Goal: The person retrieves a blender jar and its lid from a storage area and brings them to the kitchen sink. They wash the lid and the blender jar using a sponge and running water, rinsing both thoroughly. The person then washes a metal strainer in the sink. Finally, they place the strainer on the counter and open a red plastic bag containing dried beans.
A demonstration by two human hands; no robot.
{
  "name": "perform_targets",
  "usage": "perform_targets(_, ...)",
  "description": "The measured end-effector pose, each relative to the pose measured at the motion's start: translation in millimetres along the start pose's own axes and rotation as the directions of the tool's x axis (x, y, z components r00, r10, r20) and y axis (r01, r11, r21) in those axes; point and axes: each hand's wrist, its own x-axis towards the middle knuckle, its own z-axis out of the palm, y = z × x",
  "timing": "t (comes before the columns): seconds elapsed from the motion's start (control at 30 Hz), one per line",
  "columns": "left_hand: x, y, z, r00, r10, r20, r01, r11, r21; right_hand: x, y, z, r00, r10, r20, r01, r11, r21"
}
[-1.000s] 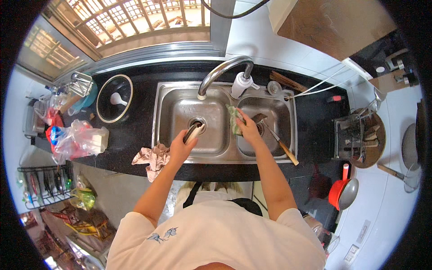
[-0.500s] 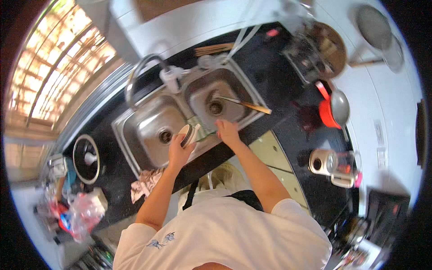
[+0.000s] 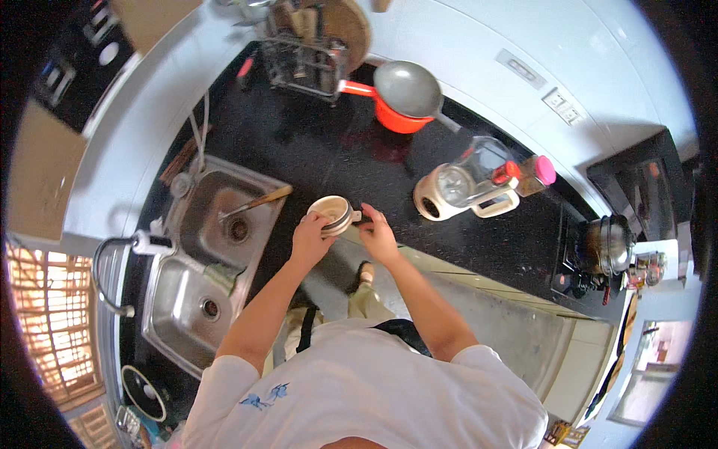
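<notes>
Over the counter's front edge I hold a cream round lid [image 3: 330,207] with a dark band around its side and a small tab. My left hand [image 3: 311,238] is closed around its near left side. At the tab on the right, my right hand [image 3: 378,236] has thumb and forefinger bent together; the fingertips partly hide the tab. To the right on the black counter stands a cream blender base [image 3: 440,193]. Beside it a clear blender jug [image 3: 482,161] with a cream handle lies tilted.
At left is a double steel sink [image 3: 258,262], with a wooden-handled utensil [image 3: 258,200] in its far basin and a green cloth [image 3: 219,278] on the divider. Behind are a red pot [image 3: 400,118] with a grey pan [image 3: 408,87], and a knife rack [image 3: 299,67]. A pink-lidded jar [image 3: 535,175] stands beyond the jug.
I have turned right, away from the sink, and the lid has come along in my left hand. My right hand, apart from the lid before, is now at its tab.
</notes>
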Motion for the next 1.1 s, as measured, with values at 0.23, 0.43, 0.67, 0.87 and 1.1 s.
perform_targets(0.23,92.3,40.0,101.5,0.995,0.098,0.0,-0.097,0.985,0.146,-55.4,107.2,-163.9,0.937,0.347,0.031,-0.34,0.89,0.305)
perform_targets(0.43,135.3,39.2,135.7,0.981,0.175,0.085,-0.193,0.927,0.321,-55.3,43.3,-255.7,0.825,0.205,-0.527,-0.12,0.974,0.192)
perform_targets(0.67,119.1,129.3,105.6,0.986,0.147,-0.083,-0.14,0.986,0.089,-21.3,13.5,-304.4,0.912,0.053,-0.407,0.016,0.987,0.163)
perform_targets(0.87,84.7,217.7,76.7,0.958,0.275,0.075,-0.229,0.9,-0.371,-8.0,-5.8,-297.6,0.977,0.174,-0.126,-0.113,0.915,0.388)
perform_targets(1.1,70.7,246.9,42.6,0.957,0.118,0.263,0.121,0.663,-0.739,9.6,-81.6,-242.2,0.954,0.291,-0.064,-0.21,0.808,0.55)
